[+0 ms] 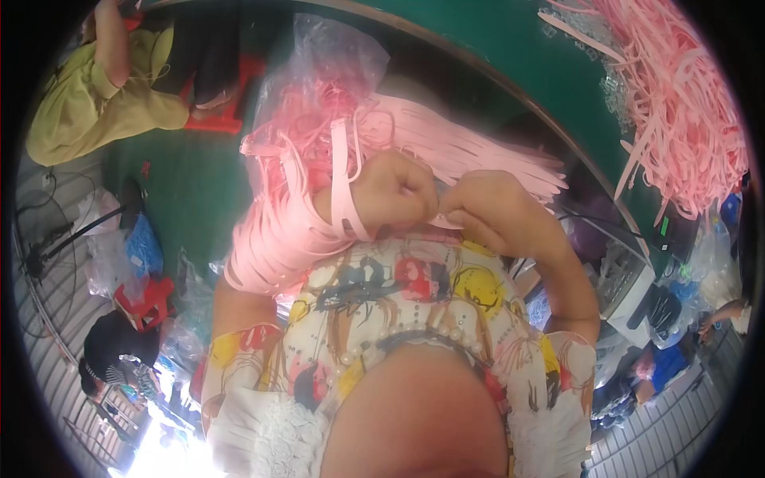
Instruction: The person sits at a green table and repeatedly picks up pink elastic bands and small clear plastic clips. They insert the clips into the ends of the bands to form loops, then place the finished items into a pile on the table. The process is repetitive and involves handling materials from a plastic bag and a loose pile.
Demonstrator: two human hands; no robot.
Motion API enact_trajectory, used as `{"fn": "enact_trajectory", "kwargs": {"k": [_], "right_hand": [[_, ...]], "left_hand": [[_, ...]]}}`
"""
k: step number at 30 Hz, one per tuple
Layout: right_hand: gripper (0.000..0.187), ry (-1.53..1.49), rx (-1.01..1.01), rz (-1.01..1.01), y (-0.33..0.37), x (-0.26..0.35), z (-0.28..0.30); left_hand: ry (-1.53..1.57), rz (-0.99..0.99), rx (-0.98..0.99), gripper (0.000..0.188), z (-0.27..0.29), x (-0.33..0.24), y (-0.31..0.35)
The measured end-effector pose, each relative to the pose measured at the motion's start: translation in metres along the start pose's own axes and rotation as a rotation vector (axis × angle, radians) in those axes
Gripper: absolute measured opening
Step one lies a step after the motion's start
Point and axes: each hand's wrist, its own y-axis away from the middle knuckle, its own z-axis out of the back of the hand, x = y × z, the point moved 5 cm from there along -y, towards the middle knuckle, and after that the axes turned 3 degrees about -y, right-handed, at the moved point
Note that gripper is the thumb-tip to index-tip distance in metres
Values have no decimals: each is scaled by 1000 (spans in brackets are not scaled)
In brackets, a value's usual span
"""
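Note:
My left hand (398, 191) is closed in front of my chest, with its fingers curled in. Close against it, my right hand (496, 211) is closed too, thumb and fingers pinched together. A short bit of pink strap (449, 224) shows between the fingertips of both hands; the rest of it is hidden by them. Many looped pink straps (271, 251) hang around my left forearm, and one loop circles the wrist. Just beyond the hands lies a flat bundle of pink straps (462, 143), beside a clear plastic bag (331, 52) with more pink straps.
A large tangled heap of pink straps (677, 103) lies on the green table (510, 40) at the far right, with small clear pieces (617, 95) along it. Red stools (147, 303) and plastic bags stand at left. A co-worker in yellow-green (103, 95) sits at far left.

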Motion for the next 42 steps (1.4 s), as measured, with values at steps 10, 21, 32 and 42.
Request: {"fn": "enact_trajectory", "kwargs": {"k": [10,21,32,42], "right_hand": [[14,-252,19,-287,4,-14,6],[11,-189,-46,-317,2,-17,4],[10,-341,-414,-395,10,-19,-5],[16,-334,-352,-286,11,-15,-5]], "left_hand": [[18,-35,-255,7,-14,-23,9],[123,69,-291,14,-8,-6,12],[180,99,-278,18,-8,-3,10],[247,126,-309,19,-11,-7,12]]}}
